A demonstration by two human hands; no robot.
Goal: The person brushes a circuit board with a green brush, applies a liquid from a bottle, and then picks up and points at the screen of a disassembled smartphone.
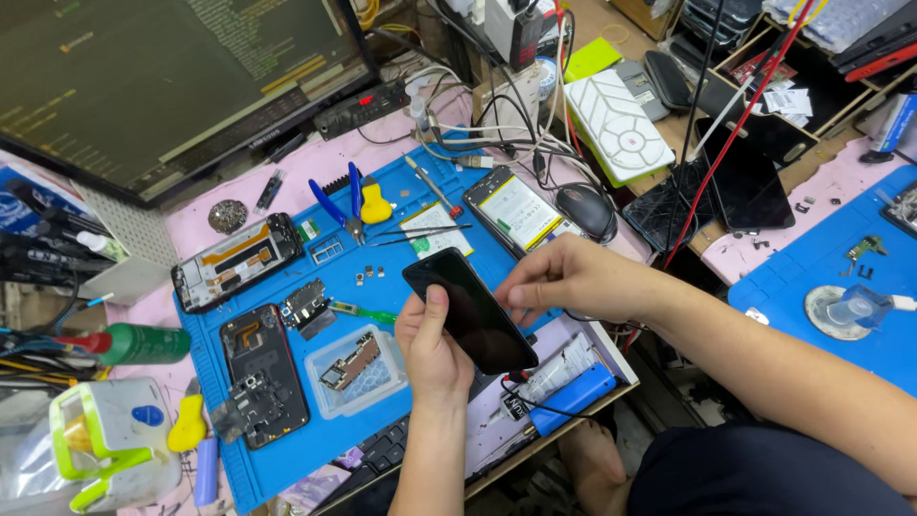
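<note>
My left hand (pixel 432 346) grips a black phone (pixel 468 311) from below, thumb pressed on its dark glass, holding it tilted above the blue work mat (pixel 287 449). My right hand (pixel 564 279) pinches the phone's right edge with bent fingers. An opened phone with a white battery (pixel 516 212) lies on the mat just behind. Tweezers (pixel 420 234) and blue-handled pliers (pixel 336 204) rest further back.
Two stripped phone frames (pixel 239 260) (pixel 263 373) and a clear tray with a circuit board (pixel 358 368) lie left on the mat. A monitor (pixel 162 76) stands at back left, a mouse (pixel 585 208) and cracked screens (pixel 669 205) right, a second blue mat (pixel 821 277) far right.
</note>
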